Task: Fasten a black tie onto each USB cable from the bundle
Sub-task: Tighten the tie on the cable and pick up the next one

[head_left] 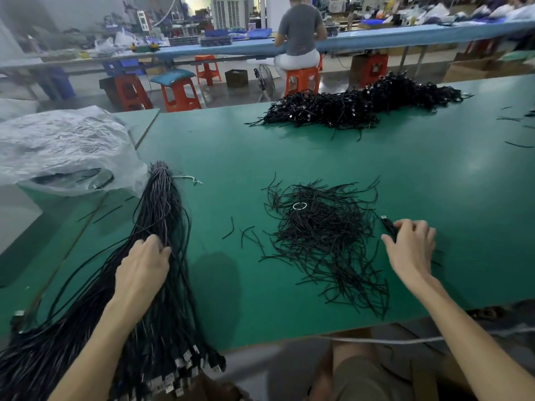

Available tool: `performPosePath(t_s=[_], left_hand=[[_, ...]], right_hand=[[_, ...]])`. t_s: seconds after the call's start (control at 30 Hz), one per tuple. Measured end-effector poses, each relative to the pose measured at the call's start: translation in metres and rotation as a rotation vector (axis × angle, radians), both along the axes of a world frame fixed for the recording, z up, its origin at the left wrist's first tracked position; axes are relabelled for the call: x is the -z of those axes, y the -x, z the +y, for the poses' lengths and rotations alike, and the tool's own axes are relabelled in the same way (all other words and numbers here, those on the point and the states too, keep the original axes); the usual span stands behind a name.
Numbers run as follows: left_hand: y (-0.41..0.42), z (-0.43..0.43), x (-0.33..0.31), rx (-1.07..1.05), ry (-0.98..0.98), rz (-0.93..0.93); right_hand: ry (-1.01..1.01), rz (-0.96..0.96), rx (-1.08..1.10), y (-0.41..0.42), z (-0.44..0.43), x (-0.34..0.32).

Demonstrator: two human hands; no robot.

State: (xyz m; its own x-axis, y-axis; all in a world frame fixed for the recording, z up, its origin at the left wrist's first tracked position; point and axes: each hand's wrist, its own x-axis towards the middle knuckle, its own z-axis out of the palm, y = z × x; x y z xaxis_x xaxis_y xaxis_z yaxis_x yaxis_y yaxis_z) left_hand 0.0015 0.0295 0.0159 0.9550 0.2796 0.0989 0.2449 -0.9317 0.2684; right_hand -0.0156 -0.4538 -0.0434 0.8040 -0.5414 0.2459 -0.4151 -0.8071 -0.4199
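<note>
Left hand (142,266) grip curled into long bundled black USB cables (165,204), right hand (412,248) grip clamped on black plug-ended cable (388,225); advise teasing singles free cleanly.

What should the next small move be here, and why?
Probably the left hand should pull one strand free of the bundle: its fingers curl into the strands, none yet separated. The right hand grips a black cable, USB plug showing, beside the pile of ties.
</note>
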Motion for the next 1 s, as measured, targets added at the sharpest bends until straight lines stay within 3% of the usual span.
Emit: performPosePath(t_s=[0.17, 0.3, 0.37, 0.43, 0.5, 0.67, 0.8, 0.9, 1.0], left_hand=[[0.005, -0.049, -0.025, 0.296, 0.496, 0.055], [0.022, -0.102, -0.021, 0.710, 0.682, 0.239], [0.025, -0.117, -0.014, 0.840, 0.668, 0.283], [0.021, -0.114, -0.011, 0.808, 0.655, 0.250], [0.015, -0.095, -0.009, 0.699, 0.772, 0.288], [0.011, -0.031, -0.001, 0.707, 1.125, 0.458], [0.006, 0.006, 0.003, 0.688, 1.310, 0.337], [0.005, 0.012, 0.009, 0.582, 1.647, 0.205], [0.005, -0.005, 0.018, 0.468, 1.846, 0.139]], right_hand=[[-0.007, -0.139, -0.335, 0.011, 0.084, -0.019], [-0.072, -0.154, -0.856, 0.025, 0.170, -0.035], [-0.207, -0.077, -0.964, 0.027, 0.198, -0.032], [-0.405, 0.079, -0.924, 0.025, 0.205, -0.029], [-0.457, 0.186, -0.907, 0.024, 0.200, -0.026], [-0.704, 0.113, -0.805, 0.024, 0.179, -0.013], [-0.720, 0.079, -0.775, 0.020, 0.169, -0.010], [-0.658, 0.113, -0.819, 0.023, 0.167, -0.014], [-0.556, 0.221, -0.929, 0.031, 0.177, -0.014]])
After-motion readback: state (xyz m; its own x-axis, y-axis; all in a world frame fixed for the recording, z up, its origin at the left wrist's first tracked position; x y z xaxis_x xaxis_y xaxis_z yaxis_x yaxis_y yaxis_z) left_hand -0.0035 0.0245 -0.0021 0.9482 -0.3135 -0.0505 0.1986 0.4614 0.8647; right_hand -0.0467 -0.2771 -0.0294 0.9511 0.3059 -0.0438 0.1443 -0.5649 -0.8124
